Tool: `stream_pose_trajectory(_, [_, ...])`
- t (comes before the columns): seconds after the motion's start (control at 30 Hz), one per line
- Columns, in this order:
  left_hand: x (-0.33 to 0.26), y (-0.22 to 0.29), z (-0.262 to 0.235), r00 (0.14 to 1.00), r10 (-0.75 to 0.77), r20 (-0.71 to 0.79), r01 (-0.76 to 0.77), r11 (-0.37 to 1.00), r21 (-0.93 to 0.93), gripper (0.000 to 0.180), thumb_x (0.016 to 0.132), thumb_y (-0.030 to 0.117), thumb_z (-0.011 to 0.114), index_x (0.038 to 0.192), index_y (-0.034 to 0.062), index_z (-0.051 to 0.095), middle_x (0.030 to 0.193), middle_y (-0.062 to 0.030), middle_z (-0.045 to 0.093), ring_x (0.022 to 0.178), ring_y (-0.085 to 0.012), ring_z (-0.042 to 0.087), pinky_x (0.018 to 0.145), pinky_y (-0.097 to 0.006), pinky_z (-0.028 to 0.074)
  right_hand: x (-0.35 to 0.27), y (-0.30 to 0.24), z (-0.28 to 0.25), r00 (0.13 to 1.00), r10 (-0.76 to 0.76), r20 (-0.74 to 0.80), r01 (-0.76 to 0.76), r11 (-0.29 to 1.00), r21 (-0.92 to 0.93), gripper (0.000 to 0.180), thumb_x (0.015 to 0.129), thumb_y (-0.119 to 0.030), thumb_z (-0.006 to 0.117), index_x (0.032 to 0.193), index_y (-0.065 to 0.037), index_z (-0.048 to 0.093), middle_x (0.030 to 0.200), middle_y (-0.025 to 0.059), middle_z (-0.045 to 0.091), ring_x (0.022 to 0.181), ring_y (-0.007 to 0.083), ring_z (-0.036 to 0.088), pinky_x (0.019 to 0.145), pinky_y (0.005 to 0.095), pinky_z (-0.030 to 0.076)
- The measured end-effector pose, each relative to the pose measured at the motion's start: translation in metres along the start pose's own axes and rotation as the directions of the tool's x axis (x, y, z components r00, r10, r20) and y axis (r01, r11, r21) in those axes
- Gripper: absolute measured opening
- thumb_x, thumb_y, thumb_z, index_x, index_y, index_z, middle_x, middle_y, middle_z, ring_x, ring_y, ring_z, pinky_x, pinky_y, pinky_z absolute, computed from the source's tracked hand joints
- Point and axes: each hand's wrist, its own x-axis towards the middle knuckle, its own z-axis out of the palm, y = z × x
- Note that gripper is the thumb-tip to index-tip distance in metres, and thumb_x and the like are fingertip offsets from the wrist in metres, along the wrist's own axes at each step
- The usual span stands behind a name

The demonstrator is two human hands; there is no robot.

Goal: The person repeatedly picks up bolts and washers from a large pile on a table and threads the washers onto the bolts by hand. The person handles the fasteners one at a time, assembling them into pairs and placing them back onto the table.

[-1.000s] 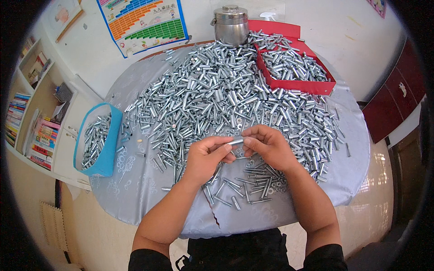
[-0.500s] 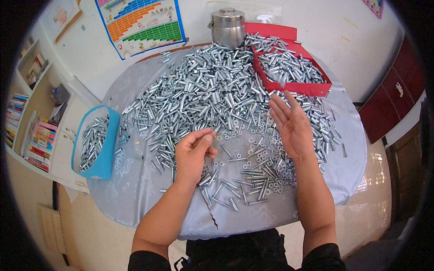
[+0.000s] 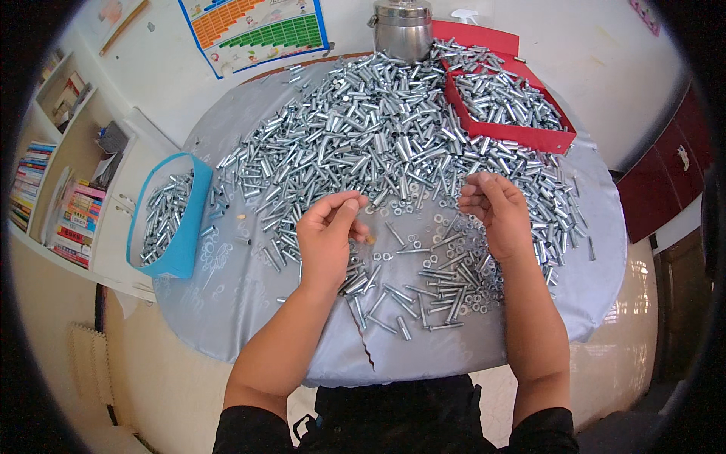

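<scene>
1. Now your left hand point(image 3: 327, 236) curls its fingers loosely, thumb near fingertips; any pinch is unclear.
2. Your right hand point(image 3: 495, 216) half-closes, contents unclear.
3. Both hover over shiny metal sleeves point(image 3: 378, 144) heaped on the grey cloth point(image 3: 242, 303).
4. Loose washers point(image 3: 412, 244) lie between them.

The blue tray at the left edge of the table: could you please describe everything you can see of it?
The blue tray is a shallow open container, plastic by its look, with light blue walls and rounded corners. It sits at the left rim of the table, tilted and partly overhanging the grey cover. Inside lies a heap of silvery metal sleeves, filling it partway. Loose metal pieces lie just beside its right wall. Neither the left hand nor the right hand touches it.
</scene>
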Motion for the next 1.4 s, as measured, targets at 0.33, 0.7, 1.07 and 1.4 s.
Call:
stream_pose_trajectory(0.33, [-0.002, -0.003, -0.001, 0.974, 0.053, 0.218, -0.145, 0.889, 0.434, 0.017, 0.088, 0.008, 0.061, 0.102, 0.0022, 0.068, 0.098, -0.0081, 0.069, 0.081, -0.0156, 0.064, 0.072, -0.03, 0.052, -0.001, 0.0, 0.002, 1.0, 0.011, 0.005, -0.011, 0.999, -0.043, 0.023, 0.095, -0.022, 0.058, 0.094, -0.001, 0.064, 0.081, 0.0057, 0.066, 0.069, 0.0137, 0.063, 0.066, 0.0268, 0.052])
stream_pose_trajectory(0.7, [-0.003, -0.008, 0.0, 0.634, 0.191, 0.749, -0.768, 0.268, 0.582, 0.016, 0.077, 0.009, 0.067, 0.092, 0.007, 0.072, 0.09, -0.0077, 0.064, 0.091, -0.0278, 0.057, 0.085, -0.039, 0.045, 0.001, 0.006, -0.001, 0.999, -0.042, 0.021, 0.045, 0.987, -0.157, 0.02, 0.093, -0.02, 0.06, 0.098, -0.001, 0.066, 0.082, 0.0065, 0.066, 0.071, 0.0155, 0.063, 0.067, 0.0293, 0.051])
stream_pose_trajectory(1.07, [0.006, -0.015, -0.007, 0.855, 0.351, 0.382, -0.519, 0.589, 0.62, 0.012, 0.087, 0.009, 0.061, 0.097, 0.0029, 0.063, 0.086, -0.0058, 0.061, 0.075, -0.0171, 0.057, 0.067, -0.03, 0.049, 0.0, 0.028, 0.04, 0.721, -0.284, 0.632, 0.66, 0.007, -0.751, 0.034, 0.085, -0.016, 0.06, 0.119, -0.013, 0.063, 0.125, 0.0126, 0.056, 0.118, 0.032, 0.052, 0.104, 0.0474, 0.036])
stream_pose_trajectory(1.4, [0.001, -0.007, 0.001, 0.983, -0.004, 0.185, -0.032, 0.981, 0.192, 0.019, 0.092, 0.013, 0.06, 0.109, 0.0034, 0.06, 0.083, -0.0006, 0.059, 0.067, -0.0082, 0.056, 0.051, -0.022, 0.047, 0.002, 0.035, 0.028, 0.724, -0.326, 0.608, 0.663, 0.086, -0.744, 0.021, 0.084, -0.015, 0.064, 0.104, -0.01, 0.067, 0.107, 0.0097, 0.065, 0.108, 0.0284, 0.058, 0.096, 0.0442, 0.043])
